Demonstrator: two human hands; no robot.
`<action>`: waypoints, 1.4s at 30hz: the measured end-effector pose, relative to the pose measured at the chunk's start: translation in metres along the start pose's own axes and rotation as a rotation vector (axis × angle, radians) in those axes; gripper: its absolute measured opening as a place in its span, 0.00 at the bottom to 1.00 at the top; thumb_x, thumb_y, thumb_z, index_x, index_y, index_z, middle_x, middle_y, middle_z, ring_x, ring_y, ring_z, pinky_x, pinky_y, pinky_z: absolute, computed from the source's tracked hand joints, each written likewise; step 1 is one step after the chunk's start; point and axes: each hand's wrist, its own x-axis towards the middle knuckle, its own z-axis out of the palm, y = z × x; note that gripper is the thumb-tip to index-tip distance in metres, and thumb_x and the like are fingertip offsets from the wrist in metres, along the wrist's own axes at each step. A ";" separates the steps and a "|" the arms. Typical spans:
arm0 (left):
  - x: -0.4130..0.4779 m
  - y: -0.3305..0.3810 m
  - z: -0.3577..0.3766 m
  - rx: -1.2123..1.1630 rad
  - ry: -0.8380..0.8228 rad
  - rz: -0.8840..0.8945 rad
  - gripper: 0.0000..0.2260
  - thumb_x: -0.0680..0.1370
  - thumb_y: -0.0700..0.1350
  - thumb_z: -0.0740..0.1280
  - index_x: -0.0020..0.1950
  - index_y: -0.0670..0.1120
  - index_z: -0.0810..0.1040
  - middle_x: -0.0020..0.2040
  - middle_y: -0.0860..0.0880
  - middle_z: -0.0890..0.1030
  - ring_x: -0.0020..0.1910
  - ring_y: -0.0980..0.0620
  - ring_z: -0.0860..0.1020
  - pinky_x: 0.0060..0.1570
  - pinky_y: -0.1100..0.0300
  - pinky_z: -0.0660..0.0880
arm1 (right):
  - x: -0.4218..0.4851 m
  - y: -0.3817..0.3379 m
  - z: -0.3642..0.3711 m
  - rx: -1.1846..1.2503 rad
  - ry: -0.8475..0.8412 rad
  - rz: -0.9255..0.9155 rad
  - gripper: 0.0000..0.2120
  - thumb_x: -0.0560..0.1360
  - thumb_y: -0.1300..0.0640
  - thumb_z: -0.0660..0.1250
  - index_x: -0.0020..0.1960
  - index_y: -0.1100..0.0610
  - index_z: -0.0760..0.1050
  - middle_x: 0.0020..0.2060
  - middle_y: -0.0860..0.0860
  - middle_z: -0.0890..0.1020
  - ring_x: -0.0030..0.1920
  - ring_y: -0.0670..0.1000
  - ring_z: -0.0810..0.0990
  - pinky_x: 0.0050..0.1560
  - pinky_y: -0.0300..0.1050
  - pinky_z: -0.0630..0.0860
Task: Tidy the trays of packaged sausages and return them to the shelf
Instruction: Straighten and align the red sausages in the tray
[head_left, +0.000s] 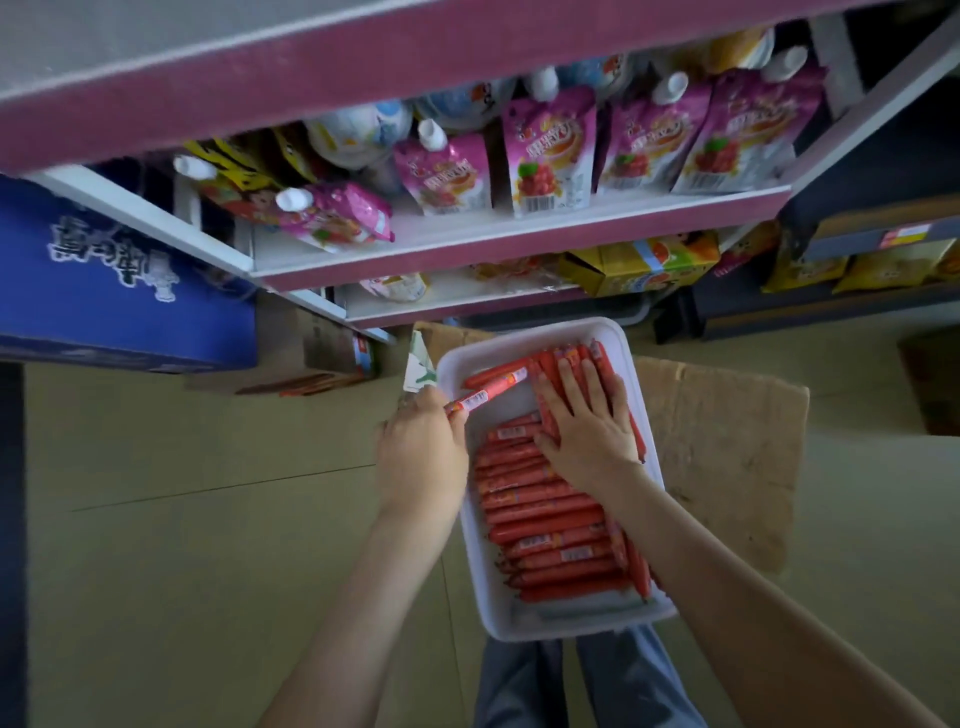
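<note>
Dim, even indoor light with faint, soft-edged shadows. The white tray (524, 338) is the brightest surface and shows no glare. Wide-angle distortion bows and splays the shelf (519, 236) edges toward the frame borders. Focus is soft throughout, and print on the angled sausage (488, 392) is unreadable.

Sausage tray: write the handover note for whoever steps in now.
Left hand grips one sausage over the tray's left rim.
Right hand lies flat on the far sausages.
Tray lies partly over cardboard, before the shelf.
Done: near rows lie neat.
Left: place the held sausage, straighten the far ones, put the tray on the shelf.
</note>
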 end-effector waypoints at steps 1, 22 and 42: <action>-0.004 -0.005 -0.013 -0.149 0.069 -0.007 0.09 0.79 0.46 0.65 0.53 0.41 0.76 0.42 0.42 0.82 0.42 0.40 0.79 0.39 0.56 0.63 | -0.002 -0.002 -0.008 0.045 -0.033 0.009 0.36 0.79 0.41 0.53 0.78 0.49 0.35 0.77 0.52 0.36 0.75 0.55 0.31 0.69 0.55 0.25; -0.106 0.095 -0.341 -1.287 -0.163 0.373 0.09 0.81 0.39 0.59 0.43 0.41 0.75 0.32 0.48 0.81 0.28 0.56 0.77 0.32 0.65 0.73 | -0.225 -0.050 -0.471 1.416 0.643 -0.324 0.11 0.76 0.69 0.63 0.41 0.56 0.76 0.33 0.48 0.80 0.37 0.47 0.77 0.44 0.38 0.75; -0.136 0.123 -0.397 -1.842 0.109 0.652 0.10 0.75 0.46 0.64 0.55 0.44 0.75 0.55 0.44 0.82 0.58 0.48 0.79 0.58 0.55 0.76 | -0.202 -0.081 -0.485 1.522 0.556 -0.390 0.06 0.77 0.67 0.62 0.47 0.59 0.76 0.39 0.49 0.82 0.43 0.47 0.80 0.49 0.40 0.77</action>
